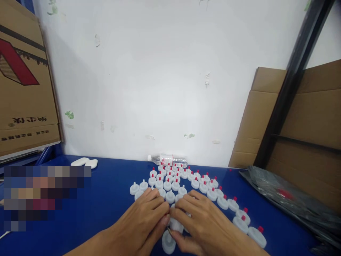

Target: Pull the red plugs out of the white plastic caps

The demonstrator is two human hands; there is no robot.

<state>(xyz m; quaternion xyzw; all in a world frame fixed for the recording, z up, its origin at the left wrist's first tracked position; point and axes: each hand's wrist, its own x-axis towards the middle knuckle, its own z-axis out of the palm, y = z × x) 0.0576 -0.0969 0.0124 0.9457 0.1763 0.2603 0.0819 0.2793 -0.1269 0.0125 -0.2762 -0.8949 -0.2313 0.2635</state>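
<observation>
Rows of round white nozzle caps (167,185) stand upright on the blue table. Many have small red tips on their spouts, while several nearer ones have bare white spouts. My left hand (149,217) is closed in a pinch among the near caps; its fingers hide whatever is between them. Right beside it, my right hand (199,217) curls its thumb and fingers around a white nozzle cap (176,226), partly covered by the fingers. Another white cap with a bare spout (168,243) sits just below the two hands.
A clear plastic bottle (173,160) lies against the wall behind the caps. Two white rounded objects (84,162) rest at the back left. Dark plastic bags (290,199) lie at right, near cardboard (269,110). A large printed carton (25,89) stands at left above a blurred patch.
</observation>
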